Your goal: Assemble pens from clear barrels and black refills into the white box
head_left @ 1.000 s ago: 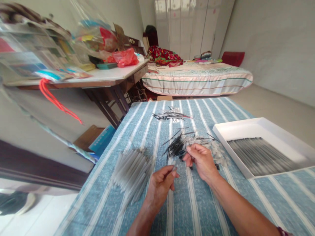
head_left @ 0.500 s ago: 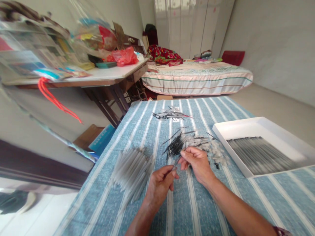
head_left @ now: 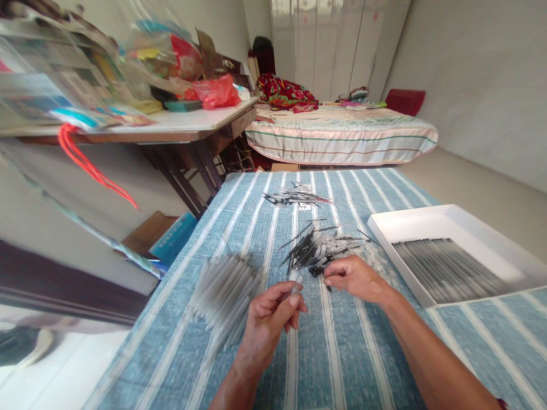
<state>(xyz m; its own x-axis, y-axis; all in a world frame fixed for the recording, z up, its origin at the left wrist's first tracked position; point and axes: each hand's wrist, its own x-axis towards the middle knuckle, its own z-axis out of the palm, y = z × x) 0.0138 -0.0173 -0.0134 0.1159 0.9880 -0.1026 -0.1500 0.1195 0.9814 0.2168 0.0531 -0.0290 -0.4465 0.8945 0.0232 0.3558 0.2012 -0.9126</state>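
My left hand is closed, thumb against forefinger, on a small pale translucent piece whose end pokes out past the fingertips. My right hand is at the near edge of a loose pile of thin black sticks and small clear plastic pieces. Its thumb and forefinger are drawn together by some small black parts; whatever lies between them is too small to make out. Left of my left hand lies a heap of grey translucent tubes.
On the right stands a shallow white box with a row of dark-filled tubes inside. Farther back on the striped tablecloth is another small pile of thin black and clear pieces. A cluttered desk borders the left.
My right hand has moved away from my left, to the right, to the near edge of the pile. My left hand has shifted slightly left, still closed on the small piece.
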